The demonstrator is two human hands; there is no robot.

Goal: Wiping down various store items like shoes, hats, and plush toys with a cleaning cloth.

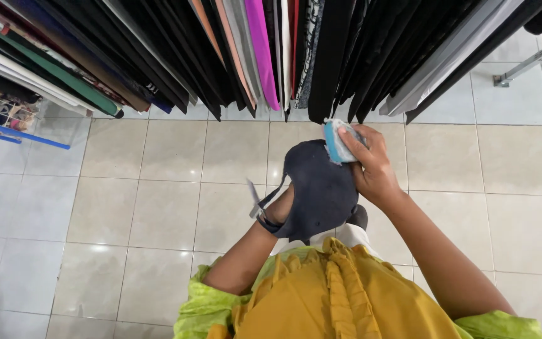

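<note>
Floor [158, 201]: pale glossy tiles, seen from above.
Hanging garments [233, 50]: a dense row across the top, mostly black, one magenta.
Cap [318, 188]: dark, held above the floor between both hands, strap dangling at its left.
Left hand [281, 206]: tucked inside the cap; its fingers are hidden, so I cannot tell their state.
Right hand [371, 166]: fingers curled, pinching a blue and white brush [337, 141] against the cap's top edge.

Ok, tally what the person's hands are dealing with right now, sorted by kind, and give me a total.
Dark cap, worn over the left hand: 1
Blue and white brush, gripped in the right hand against the cap: 1
Total: 2
The hanging garments above overlap too much to count.
</note>
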